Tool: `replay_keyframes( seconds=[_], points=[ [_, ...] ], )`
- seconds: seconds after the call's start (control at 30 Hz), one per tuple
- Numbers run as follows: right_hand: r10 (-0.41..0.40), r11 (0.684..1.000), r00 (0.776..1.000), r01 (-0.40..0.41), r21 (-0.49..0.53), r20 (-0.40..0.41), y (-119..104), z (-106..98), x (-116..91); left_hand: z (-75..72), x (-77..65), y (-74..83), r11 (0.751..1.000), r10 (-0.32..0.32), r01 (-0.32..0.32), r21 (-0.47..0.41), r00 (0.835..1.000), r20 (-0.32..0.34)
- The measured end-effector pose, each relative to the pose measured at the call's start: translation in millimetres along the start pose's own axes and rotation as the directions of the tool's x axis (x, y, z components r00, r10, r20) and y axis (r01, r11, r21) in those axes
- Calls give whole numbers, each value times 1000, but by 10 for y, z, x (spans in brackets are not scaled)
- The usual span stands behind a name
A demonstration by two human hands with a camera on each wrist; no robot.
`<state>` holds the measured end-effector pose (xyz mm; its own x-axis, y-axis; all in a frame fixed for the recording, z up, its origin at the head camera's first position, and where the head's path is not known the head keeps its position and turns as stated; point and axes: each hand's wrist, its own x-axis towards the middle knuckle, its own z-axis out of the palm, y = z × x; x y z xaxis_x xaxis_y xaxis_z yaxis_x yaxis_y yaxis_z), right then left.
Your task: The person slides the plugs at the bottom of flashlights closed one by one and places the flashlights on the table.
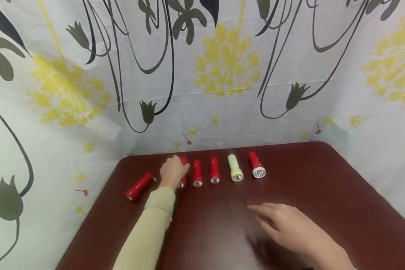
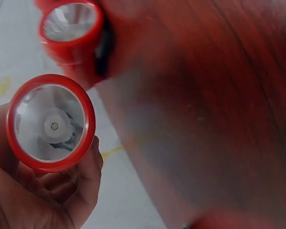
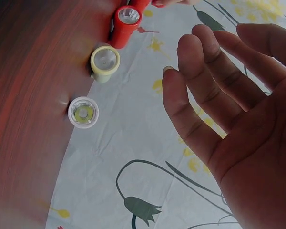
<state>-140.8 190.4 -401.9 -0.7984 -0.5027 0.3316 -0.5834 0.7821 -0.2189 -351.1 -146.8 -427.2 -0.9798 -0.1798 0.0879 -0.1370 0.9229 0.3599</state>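
In the head view my left hand [image 1: 173,173] grips a red flashlight [image 1: 183,161] at the left end of a row. The left wrist view shows the fingers curled round its body, its red-rimmed lens [image 2: 54,126] facing the camera. To its right lie two more red flashlights, one here [image 1: 197,174] and one beside it [image 1: 214,171], a pale flashlight [image 1: 235,167] and a red flashlight with a white head [image 1: 256,165]. Another red flashlight [image 1: 140,186] lies slanted, left of the hand. My right hand [image 1: 288,225] hovers over the table with loosely extended fingers, holding nothing.
The dark reddish-brown table [image 1: 209,225] has rounded far corners. Behind it and at the sides hangs a white cloth [image 1: 195,120] with yellow and grey-green flower prints.
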Motion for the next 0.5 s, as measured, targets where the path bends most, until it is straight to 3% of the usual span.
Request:
replay_keyframes(
  seconds=[0.3, 0.5],
  points=[
    [6, 999, 999, -8, 37, 38, 16, 27, -2, 213, 90, -76, 1000, 0, 0, 6, 999, 33],
    [-5, 1000, 999, 3, 28, 52, 23, 26, -4, 255, 84, -59, 1000, -1, 2, -8, 999, 38]
  ],
)
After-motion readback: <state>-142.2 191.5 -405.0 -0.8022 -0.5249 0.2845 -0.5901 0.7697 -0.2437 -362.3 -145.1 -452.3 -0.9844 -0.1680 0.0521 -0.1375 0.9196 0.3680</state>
